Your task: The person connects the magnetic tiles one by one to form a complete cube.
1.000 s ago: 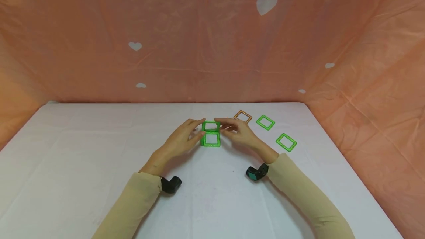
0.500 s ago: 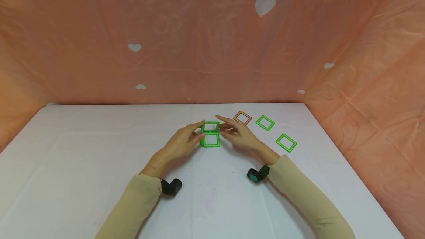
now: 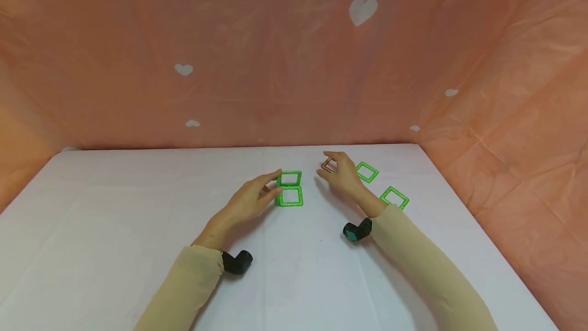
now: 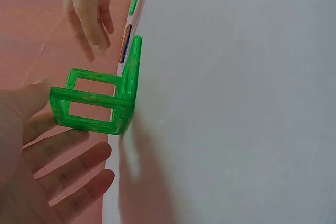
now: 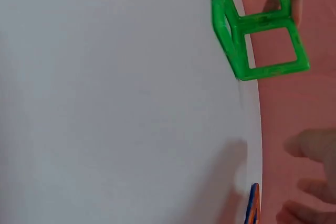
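A small structure of joined green magnetic tiles [image 3: 290,186] stands mid-table, with square open frames and some panels upright. My left hand [image 3: 248,198] holds its left side; in the left wrist view the thumb and index finger sit at opposite edges of the near panel [image 4: 89,98], other fingers spread below. To the right, my right hand [image 3: 342,175] reaches over an orange magnetic tile [image 3: 324,166] lying flat, partly covering it. The right wrist view has a gap between its spread fingers and that orange-and-blue-edged tile [image 5: 253,205]; nothing is in its grasp.
Two loose green square tiles lie flat at the right: one at the back [image 3: 374,176], one nearer [image 3: 399,193], partly beside the right forearm. The white-covered table [image 3: 294,280] ends at an orange cloth backdrop [image 3: 257,96] with white hearts.
My right hand has left the green structure and moved right to the orange tile. The left hand keeps its place at the structure's left side; the head view has tilted slightly.
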Tool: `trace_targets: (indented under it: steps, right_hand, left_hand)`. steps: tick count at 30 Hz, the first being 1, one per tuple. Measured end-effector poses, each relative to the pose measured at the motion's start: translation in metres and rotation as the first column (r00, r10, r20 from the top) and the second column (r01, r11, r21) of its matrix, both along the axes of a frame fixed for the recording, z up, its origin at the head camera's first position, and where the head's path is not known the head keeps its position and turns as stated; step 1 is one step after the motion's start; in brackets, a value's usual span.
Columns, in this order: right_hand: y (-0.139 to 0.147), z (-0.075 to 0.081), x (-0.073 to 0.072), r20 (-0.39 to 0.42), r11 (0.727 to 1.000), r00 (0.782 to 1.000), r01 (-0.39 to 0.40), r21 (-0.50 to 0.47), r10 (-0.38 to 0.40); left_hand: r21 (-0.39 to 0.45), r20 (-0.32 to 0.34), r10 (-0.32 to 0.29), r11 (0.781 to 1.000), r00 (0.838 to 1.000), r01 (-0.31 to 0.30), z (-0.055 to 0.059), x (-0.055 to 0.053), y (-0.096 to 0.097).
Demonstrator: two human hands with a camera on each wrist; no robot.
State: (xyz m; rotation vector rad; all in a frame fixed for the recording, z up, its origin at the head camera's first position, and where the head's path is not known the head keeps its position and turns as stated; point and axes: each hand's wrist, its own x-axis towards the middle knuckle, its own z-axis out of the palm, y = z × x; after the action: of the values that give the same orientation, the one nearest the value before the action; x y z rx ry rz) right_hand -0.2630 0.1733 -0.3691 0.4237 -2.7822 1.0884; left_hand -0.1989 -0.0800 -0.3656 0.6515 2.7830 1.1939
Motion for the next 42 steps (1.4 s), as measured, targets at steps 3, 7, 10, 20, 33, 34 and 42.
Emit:
trace_targets:
  steps: [3, 7, 10, 20, 33, 34, 42]
  right_hand:
    - [0.0, 0.001, -0.005, 0.02, 0.996, 0.999, 0.029, 0.079, -0.031]
    - [0.001, 0.002, -0.009, 0.072, 0.977, 0.996, 0.031, 0.212, -0.047]
    - [0.001, 0.002, -0.011, 0.119, 0.96, 0.99, 0.034, 0.279, -0.07]
    - [0.003, 0.001, -0.011, 0.057, 0.938, 0.996, 0.041, 0.345, -0.065]
    - [0.008, 0.002, -0.01, 0.069, 0.968, 0.996, -0.074, 0.24, 0.059]
    - [0.008, 0.002, -0.009, 0.069, 0.97, 0.995, -0.081, 0.229, 0.067]
    - [0.007, 0.001, -0.002, 0.028, 0.981, 0.986, -0.164, 0.101, 0.162]
  left_hand:
    - [0.005, 0.003, 0.004, 1.0, 1.0, -0.004, -0.002, 0.001, -0.001]
    - [0.01, -0.004, 0.011, 1.0, 1.0, -0.011, -0.003, 0.001, -0.001]
    - [0.007, -0.011, 0.006, 1.0, 1.0, -0.006, -0.003, 0.0, -0.002]
    - [0.011, -0.027, 0.005, 1.0, 1.0, -0.005, -0.001, -0.001, -0.002]
    - [0.017, -0.009, 0.02, 1.0, 1.0, -0.02, -0.003, -0.001, -0.001]
    - [0.015, -0.008, 0.021, 1.0, 1.0, -0.021, -0.004, -0.001, -0.001]
    - [0.017, -0.012, 0.024, 1.0, 1.0, -0.024, -0.003, -0.001, -0.001]
